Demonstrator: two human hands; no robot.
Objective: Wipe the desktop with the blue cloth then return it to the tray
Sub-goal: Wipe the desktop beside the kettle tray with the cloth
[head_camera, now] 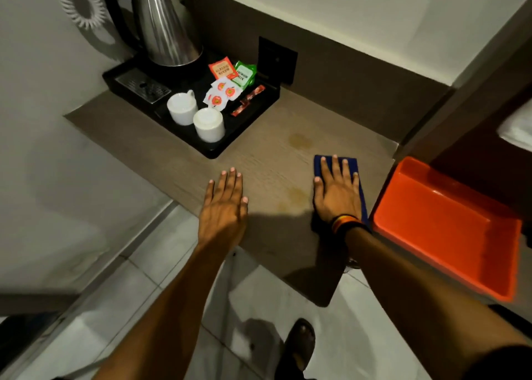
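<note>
The blue cloth (353, 165) lies flat on the brown desktop (267, 161) near its right edge. My right hand (336, 191) presses down on the cloth with its fingers spread, covering most of it. My left hand (226, 204) rests flat on the bare desktop near the front edge, fingers apart, holding nothing. An orange tray (449, 224) sits just right of the desktop, beside the cloth, with nothing visible in it. Two yellowish stains (299, 140) mark the desktop between my hands and further back.
A black tray (218, 149) at the back left carries a steel kettle (167, 25), two white cups (208, 125) and several sachets (227, 89). A dark wall socket (277, 60) stands behind it. A tiled floor and a sandalled foot (299, 339) are below.
</note>
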